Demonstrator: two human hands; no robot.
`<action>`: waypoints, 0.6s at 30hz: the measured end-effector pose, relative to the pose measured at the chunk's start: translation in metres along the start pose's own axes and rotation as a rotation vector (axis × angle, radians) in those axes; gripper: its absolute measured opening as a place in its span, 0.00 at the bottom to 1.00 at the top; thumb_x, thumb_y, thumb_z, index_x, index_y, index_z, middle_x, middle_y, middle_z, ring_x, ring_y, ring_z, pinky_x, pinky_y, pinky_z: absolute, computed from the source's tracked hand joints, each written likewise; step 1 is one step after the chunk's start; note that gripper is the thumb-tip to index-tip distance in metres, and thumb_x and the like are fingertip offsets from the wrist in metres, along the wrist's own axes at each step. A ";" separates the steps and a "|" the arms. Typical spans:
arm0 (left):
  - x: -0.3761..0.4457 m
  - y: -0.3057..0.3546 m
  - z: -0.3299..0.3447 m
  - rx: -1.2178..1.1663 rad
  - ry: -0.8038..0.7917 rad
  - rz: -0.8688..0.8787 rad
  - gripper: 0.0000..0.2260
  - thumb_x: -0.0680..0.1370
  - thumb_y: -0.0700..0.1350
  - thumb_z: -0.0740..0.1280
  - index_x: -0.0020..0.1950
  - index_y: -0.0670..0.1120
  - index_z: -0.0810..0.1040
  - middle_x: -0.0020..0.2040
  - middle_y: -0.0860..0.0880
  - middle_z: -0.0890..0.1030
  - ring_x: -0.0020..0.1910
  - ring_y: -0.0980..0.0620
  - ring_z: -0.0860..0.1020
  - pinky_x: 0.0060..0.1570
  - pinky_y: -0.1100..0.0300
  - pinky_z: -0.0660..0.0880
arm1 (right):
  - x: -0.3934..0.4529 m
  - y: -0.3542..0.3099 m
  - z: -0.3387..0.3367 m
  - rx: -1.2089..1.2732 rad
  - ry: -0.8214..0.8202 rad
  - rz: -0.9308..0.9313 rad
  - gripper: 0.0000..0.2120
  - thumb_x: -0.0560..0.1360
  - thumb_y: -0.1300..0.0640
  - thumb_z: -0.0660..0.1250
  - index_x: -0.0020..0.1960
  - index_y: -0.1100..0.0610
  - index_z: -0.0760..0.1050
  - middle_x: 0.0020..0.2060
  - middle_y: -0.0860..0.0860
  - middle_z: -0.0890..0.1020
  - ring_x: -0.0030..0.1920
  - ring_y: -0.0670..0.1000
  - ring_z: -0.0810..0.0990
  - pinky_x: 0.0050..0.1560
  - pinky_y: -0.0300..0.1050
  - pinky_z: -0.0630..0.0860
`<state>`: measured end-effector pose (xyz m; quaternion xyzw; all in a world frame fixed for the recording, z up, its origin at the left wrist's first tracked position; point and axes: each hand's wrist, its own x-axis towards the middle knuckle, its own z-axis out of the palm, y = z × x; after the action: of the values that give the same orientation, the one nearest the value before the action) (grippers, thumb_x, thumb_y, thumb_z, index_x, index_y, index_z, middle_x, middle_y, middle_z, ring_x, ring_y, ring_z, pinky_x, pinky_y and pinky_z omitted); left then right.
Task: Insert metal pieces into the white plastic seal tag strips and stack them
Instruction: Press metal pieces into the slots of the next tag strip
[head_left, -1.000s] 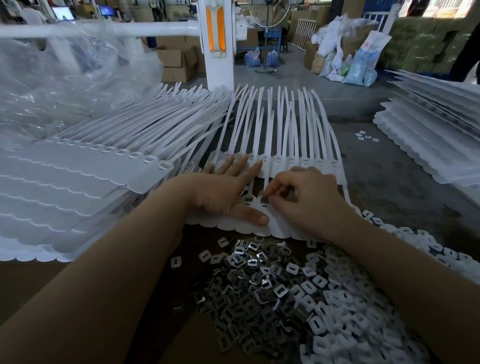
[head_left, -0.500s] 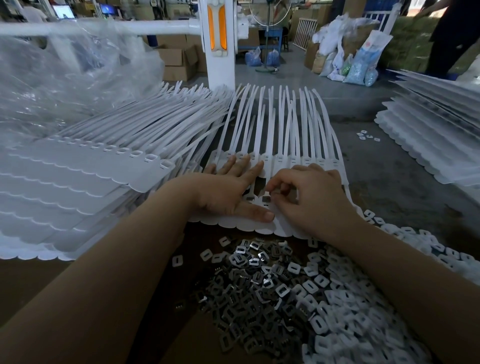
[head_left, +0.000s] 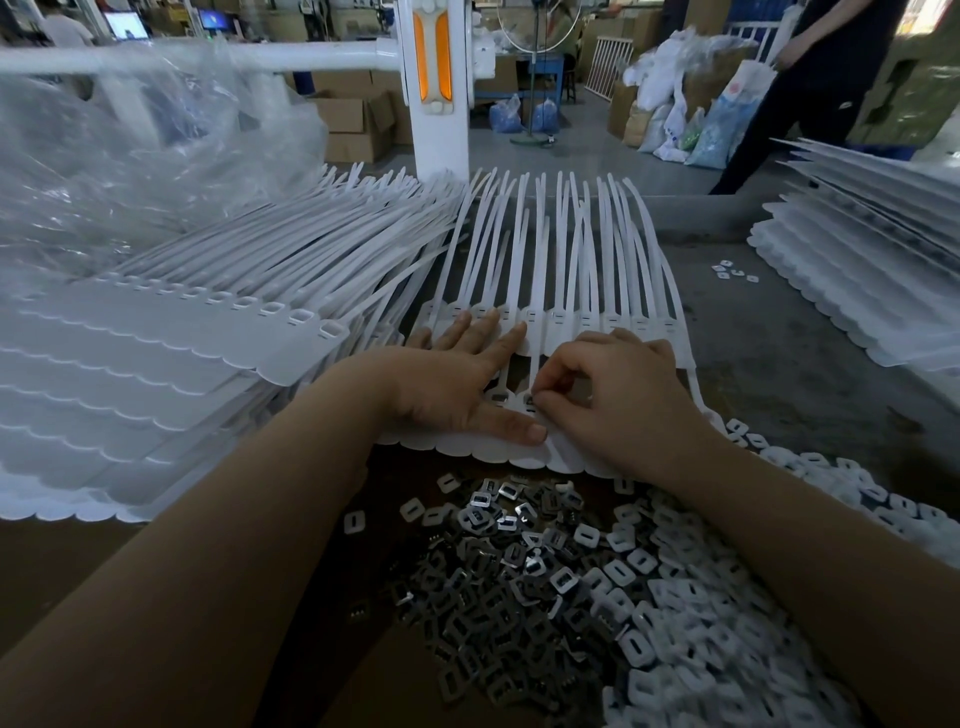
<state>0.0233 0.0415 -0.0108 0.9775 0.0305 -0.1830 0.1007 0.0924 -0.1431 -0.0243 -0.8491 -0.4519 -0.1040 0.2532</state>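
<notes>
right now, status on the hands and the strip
Left hand flat, pressing the seal tag strip. Right hand pinching at a slot, metal piece hidden. Nothing in the way; metal pieces heaped close by.

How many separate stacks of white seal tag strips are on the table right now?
3: a tall stack on the left, the stack under both hands in the middle, and one at the right edge, partly cut off by the frame.

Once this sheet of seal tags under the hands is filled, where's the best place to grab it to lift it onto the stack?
Probably by the scalloped near edge of the seal tag sheet, coming from the near side. There the tags are joined into one flat band, while the far ends are loose, splayed straps. The left hand already presses flat on that band; the right hand pinches at a slot.
</notes>
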 end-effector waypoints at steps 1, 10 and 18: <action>0.000 0.000 0.000 0.000 -0.002 -0.001 0.59 0.56 0.84 0.51 0.76 0.58 0.30 0.76 0.53 0.27 0.74 0.51 0.27 0.73 0.44 0.31 | 0.000 0.000 0.000 0.036 -0.022 0.012 0.03 0.74 0.47 0.69 0.42 0.41 0.76 0.42 0.40 0.77 0.51 0.46 0.72 0.52 0.45 0.56; -0.002 0.001 0.003 0.012 0.001 0.002 0.58 0.56 0.84 0.50 0.75 0.58 0.28 0.76 0.53 0.26 0.74 0.51 0.26 0.73 0.44 0.31 | 0.001 0.000 0.007 0.045 -0.070 0.032 0.03 0.76 0.48 0.66 0.44 0.43 0.73 0.45 0.42 0.76 0.52 0.47 0.71 0.53 0.47 0.56; -0.003 0.001 0.002 0.006 -0.003 0.007 0.58 0.57 0.83 0.50 0.76 0.57 0.29 0.76 0.53 0.26 0.74 0.51 0.26 0.73 0.44 0.31 | 0.000 -0.002 0.007 0.020 -0.058 0.019 0.03 0.76 0.49 0.65 0.44 0.44 0.73 0.45 0.42 0.75 0.51 0.47 0.71 0.53 0.47 0.57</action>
<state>0.0198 0.0397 -0.0112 0.9776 0.0262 -0.1842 0.0986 0.0904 -0.1385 -0.0294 -0.8534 -0.4519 -0.0724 0.2494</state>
